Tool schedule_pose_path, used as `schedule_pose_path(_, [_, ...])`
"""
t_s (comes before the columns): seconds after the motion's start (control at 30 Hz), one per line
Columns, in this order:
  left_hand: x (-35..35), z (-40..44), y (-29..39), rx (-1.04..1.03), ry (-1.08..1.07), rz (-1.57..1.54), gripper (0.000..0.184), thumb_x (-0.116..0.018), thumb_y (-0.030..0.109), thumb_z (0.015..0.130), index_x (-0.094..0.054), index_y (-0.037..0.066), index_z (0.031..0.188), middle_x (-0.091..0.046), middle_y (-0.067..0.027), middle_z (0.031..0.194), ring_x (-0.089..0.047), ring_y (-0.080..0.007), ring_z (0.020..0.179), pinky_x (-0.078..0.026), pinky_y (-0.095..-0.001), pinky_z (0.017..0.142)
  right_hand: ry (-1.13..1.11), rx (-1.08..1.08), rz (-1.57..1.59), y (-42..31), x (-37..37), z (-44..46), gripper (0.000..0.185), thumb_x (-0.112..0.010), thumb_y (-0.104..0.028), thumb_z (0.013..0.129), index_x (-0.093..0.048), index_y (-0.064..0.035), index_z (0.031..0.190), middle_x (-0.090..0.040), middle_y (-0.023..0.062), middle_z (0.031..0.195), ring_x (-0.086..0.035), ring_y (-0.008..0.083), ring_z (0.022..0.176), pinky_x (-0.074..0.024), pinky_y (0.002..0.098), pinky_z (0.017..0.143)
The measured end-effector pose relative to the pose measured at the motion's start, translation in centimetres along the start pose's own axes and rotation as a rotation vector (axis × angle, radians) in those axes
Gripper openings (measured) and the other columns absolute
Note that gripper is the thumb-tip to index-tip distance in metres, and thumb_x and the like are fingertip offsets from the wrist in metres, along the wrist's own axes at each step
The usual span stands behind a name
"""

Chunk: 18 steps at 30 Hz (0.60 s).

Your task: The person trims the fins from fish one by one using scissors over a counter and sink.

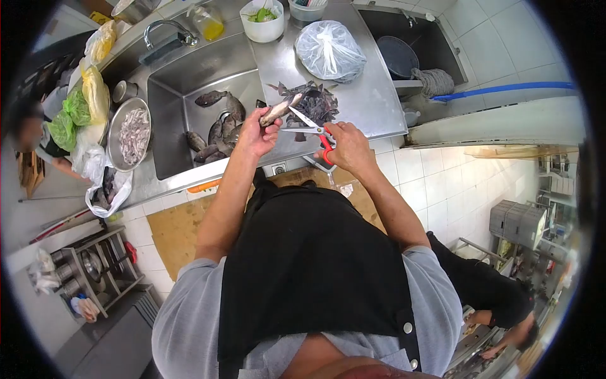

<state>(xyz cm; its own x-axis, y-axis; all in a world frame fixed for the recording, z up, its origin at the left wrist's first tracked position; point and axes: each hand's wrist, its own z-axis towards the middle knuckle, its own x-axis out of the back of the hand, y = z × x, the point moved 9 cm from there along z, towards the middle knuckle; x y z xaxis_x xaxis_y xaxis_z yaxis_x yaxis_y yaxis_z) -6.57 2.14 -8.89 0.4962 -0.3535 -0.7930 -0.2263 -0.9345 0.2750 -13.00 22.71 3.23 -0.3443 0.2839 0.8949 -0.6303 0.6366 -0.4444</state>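
Observation:
My left hand (257, 134) is closed around a small fish (276, 112), pale side showing, over the sink's right edge. Red-handled scissors (314, 128) are gripped in my right hand (347, 145), blades parted, one blade tip close to the fish. Behind them a pile of dark fish trimmings (315, 104) lies on the steel counter (372, 107). Several dark whole fish (218, 129) rest in the steel sink (180, 101), left of my left hand.
A steel bowl of pale pieces (134, 136) stands left of the sink. A knotted plastic bag (329, 52) and a white tub (262, 28) sit at the back. One person (38, 129) is at far left, another (492, 284) at lower right.

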Motion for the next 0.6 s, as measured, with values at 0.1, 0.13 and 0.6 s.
schedule_pose_path(0.1, [-0.1, -0.2, 0.2, -0.034, 0.015, 0.075, 0.033, -0.054, 0.029, 0.105, -0.061, 0.002, 0.123, -0.061, -0.0123, 0.084, -0.047, -0.0085, 0.051, -0.036, -0.0205, 0.039, 0.023, -0.019, 0.015, 0.2, -0.1, -0.1, 0.079, -0.096, -0.045, 0.063, -0.069, -0.0066, 0.127, -0.072, 0.0162, 0.107, -0.068, 0.0365, 0.107, -0.0556, 0.0476, 0.090])
schedule_pose_path(0.13, [-0.3, -0.3, 0.4, -0.049, 0.012, 0.111, 0.033, -0.054, 0.029, 0.105, -0.061, 0.002, 0.123, -0.062, -0.0117, 0.084, -0.047, -0.0083, 0.050, -0.036, -0.0204, 0.039, 0.050, -0.010, 0.011, 0.2, 0.1, -0.2, 0.081, -0.096, -0.045, 0.063, -0.069, -0.0063, 0.128, -0.072, 0.0160, 0.107, -0.068, 0.0358, 0.106, -0.0556, 0.0474, 0.090])
schedule_pose_path(0.6, [-0.3, 0.9, -0.1, -0.176, -0.016, -0.049, 0.030, -0.059, 0.026, 0.102, -0.063, 0.012, 0.128, -0.065, -0.0066, 0.088, -0.049, -0.0084, 0.053, -0.035, -0.0212, 0.041, -0.152, -0.161, 0.202, 0.7, -3.4, 1.2, 0.090, -0.096, -0.055, 0.060, -0.068, -0.0041, 0.129, -0.072, 0.0153, 0.099, -0.070, 0.0354, 0.096, -0.0553, 0.0461, 0.085])
